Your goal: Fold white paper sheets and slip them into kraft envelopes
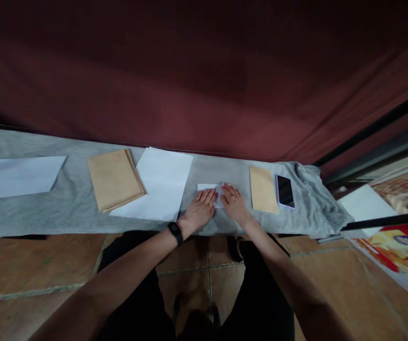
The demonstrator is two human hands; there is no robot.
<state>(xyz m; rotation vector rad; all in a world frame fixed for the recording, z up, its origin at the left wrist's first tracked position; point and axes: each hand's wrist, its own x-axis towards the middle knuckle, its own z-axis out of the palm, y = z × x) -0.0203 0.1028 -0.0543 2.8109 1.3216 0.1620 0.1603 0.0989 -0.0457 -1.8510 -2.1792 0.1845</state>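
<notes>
Forearms (pixel 129 274) | left hand (pixel 200 208), right hand (pixel 234 203) | on white paper (pixel 218 202) (palms down)

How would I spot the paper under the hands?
Start at the long grey cloth. In its right half, the left hand and right hand rest on a white paper. It looks much smaller than the white sheets to its left.
</notes>
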